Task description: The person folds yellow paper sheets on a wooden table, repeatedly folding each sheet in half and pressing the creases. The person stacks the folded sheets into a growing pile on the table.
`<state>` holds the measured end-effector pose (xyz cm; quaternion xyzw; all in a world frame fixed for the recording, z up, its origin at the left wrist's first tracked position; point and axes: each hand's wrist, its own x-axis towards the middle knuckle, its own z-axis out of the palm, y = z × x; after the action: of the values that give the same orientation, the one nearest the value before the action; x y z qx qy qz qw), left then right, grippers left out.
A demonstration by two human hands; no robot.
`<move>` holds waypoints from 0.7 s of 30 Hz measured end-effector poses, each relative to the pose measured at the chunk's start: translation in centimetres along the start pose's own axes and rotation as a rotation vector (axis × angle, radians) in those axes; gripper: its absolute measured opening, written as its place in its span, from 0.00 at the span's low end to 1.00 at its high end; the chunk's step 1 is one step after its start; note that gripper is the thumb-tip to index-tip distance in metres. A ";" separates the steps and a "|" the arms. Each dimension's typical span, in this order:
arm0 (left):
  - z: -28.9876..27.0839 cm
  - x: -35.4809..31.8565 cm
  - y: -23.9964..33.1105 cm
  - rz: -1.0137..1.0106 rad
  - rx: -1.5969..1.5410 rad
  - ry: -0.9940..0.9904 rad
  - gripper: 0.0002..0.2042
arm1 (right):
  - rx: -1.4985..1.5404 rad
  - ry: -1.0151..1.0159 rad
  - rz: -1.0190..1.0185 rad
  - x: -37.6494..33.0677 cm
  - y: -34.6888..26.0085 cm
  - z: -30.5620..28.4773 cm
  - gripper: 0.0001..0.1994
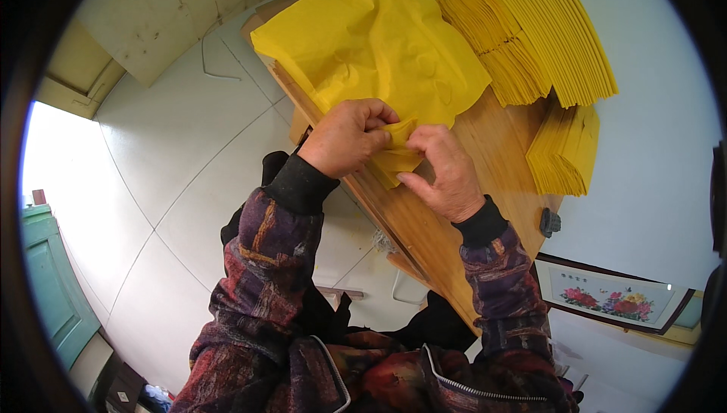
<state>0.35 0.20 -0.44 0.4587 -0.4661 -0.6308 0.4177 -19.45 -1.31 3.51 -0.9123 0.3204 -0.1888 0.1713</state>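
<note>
A large, thin yellow cloth-like sheet (371,42) lies creased over the far end of the wooden table, its near part gathered between my hands. My left hand (344,140) is closed, pinching a folded piece of the sheet between thumb and fingers near the table's left edge. Just to its right, my right hand (447,171) has its fingers curled on the same fold. The right thumb sits lower, apart from the index finger, beside a hanging yellow flap. My fingers partly cover the fold, so its exact shape is hidden.
Stacks of folded yellow pieces (545,27) stand at the table's far right, with a smaller pile (568,148) nearer. A small dark grey object (550,222) sits at the right edge of the wooden table (432,224). A framed flower picture (606,296) is at the right.
</note>
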 end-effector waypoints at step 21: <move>-0.1 0.1 -1.3 0.177 0.109 -0.020 0.13 | -0.026 0.075 0.029 2.4 0.7 -0.3 0.04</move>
<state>0.24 0.35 -1.72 0.4315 -0.5424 -0.5697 0.4416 -18.16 -3.46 4.00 -0.9022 0.3420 -0.2161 0.1498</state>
